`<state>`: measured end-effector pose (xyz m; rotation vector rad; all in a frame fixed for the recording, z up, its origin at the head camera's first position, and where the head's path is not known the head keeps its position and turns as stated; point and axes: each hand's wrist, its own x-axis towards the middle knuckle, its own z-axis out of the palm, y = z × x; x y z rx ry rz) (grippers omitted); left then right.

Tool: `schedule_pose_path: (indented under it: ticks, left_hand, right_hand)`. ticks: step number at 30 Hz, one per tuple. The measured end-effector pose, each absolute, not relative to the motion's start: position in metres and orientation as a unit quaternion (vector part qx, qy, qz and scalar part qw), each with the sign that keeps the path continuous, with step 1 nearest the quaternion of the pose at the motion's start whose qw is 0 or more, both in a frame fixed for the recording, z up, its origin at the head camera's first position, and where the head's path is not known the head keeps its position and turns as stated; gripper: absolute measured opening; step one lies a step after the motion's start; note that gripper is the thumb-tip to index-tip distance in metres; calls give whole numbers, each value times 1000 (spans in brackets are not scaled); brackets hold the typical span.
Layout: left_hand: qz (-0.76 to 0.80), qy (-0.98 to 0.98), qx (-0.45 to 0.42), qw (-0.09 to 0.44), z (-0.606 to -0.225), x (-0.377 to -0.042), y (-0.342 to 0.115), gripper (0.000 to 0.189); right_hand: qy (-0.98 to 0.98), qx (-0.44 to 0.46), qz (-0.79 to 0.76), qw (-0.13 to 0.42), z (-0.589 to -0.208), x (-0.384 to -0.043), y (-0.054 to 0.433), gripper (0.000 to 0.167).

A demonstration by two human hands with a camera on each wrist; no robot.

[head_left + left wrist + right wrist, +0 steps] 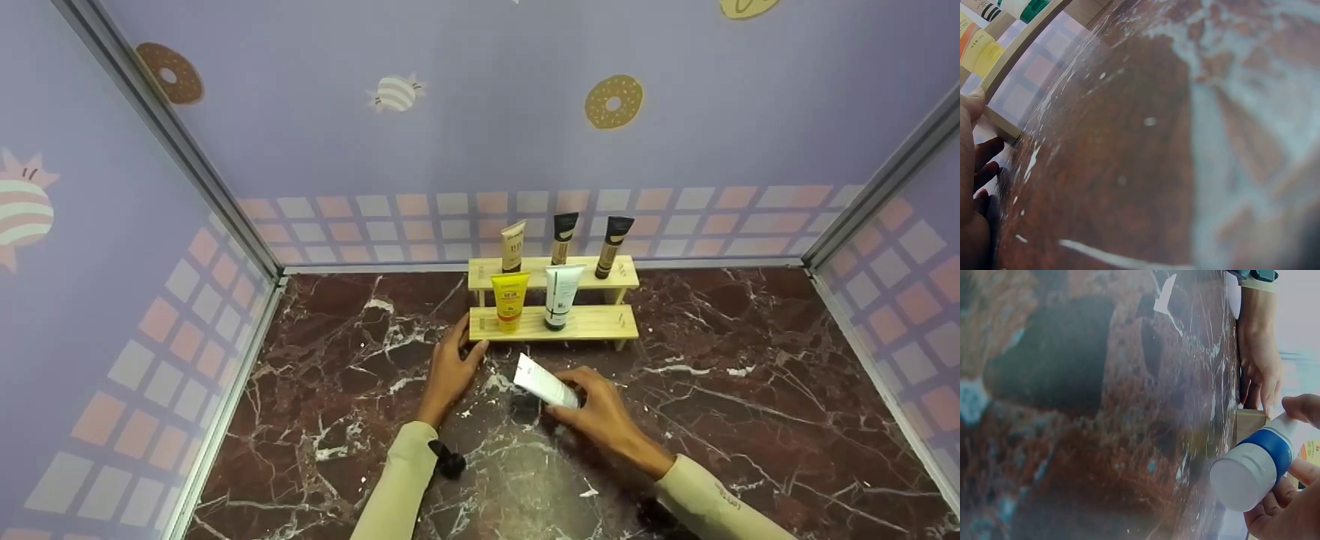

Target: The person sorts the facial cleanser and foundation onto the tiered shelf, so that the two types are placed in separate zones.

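Note:
My right hand [600, 412] grips a white squeeze tube [546, 382] above the table, its crimped end tilted up and left. In the right wrist view the tube's white cap [1237, 484] and blue band [1272, 449] show. My left hand [452, 369] touches the left end of the two-step wooden stand [592, 322], thumb at the front edge of the lower step. On that lower step a yellow tube [510, 301] and a white tube with a dark green cap [561, 296] stand upright. The upper step carries a beige tube [513, 246] and two black-and-tan tubes, one middle [564, 238], one right [613, 246].
The stand sits near the back of a dark red marbled table [315, 420]. A purple patterned wall [480, 135] rises close behind it, with side walls at left and right. A small black object [450, 461] is at the left sleeve's cuff.

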<state>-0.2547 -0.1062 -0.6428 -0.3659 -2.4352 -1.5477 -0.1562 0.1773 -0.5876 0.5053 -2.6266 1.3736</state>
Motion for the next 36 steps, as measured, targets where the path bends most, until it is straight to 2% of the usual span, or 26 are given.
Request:
schedule_pose_path:
  ticks: [26, 36]
  left_hand:
    - [-517, -841, -114, 109, -642, -254, -106, 72]
    - [-513, -842, -119, 117, -642, -254, -106, 70]
  right_hand:
    - [-854, 144, 497, 50, -580, -157, 200, 49]
    - [-843, 119, 519, 76, -580, -158, 211, 45]
